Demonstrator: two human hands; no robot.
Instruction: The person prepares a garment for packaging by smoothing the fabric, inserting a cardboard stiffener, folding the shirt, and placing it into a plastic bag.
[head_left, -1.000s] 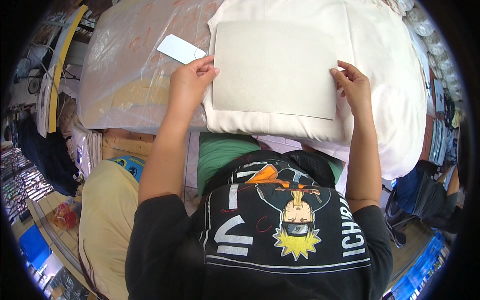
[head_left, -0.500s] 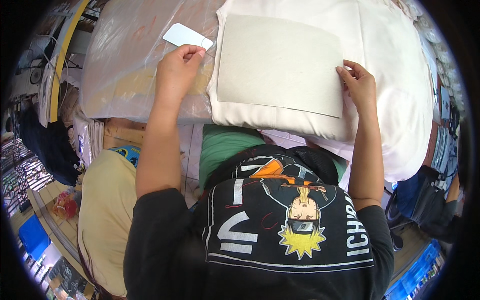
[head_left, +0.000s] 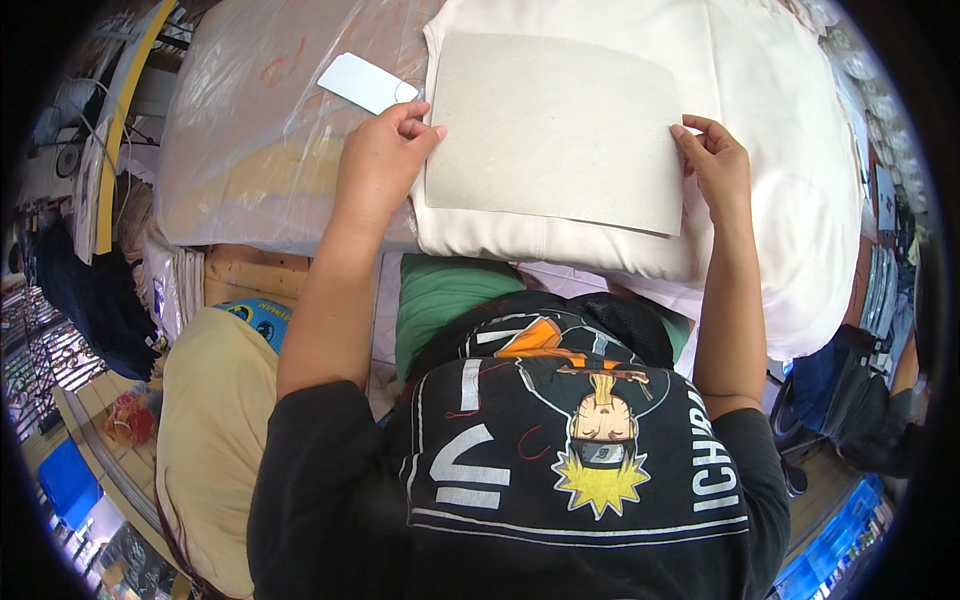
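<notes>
A stiff grey cardboard sheet (head_left: pixel 555 130) lies over a folded cream fabric garment (head_left: pixel 780 180). My right hand (head_left: pixel 718 165) pinches the sheet's right edge, thumb on top and the other fingers partly hidden. At the opposite edge is my left hand (head_left: pixel 385 155), with its thumb tip over the sheet's border and its index finger curled close by. A white hang tag (head_left: pixel 367 83) with a thin dark string rests on clear plastic just beyond the left hand's fingers.
A plastic-wrapped stack (head_left: pixel 260 120) adjoins the garment on the left. Beside my left arm is a beige cloth-covered form (head_left: pixel 215 430). Folded dark clothes (head_left: pixel 835 385) are at the right, and a yellow-edged upright board (head_left: pixel 118 140) stands at the far left.
My left hand has left the white tag and moved right and slightly nearer, to the cardboard sheet's left edge. The right hand stays at the sheet's right edge.
</notes>
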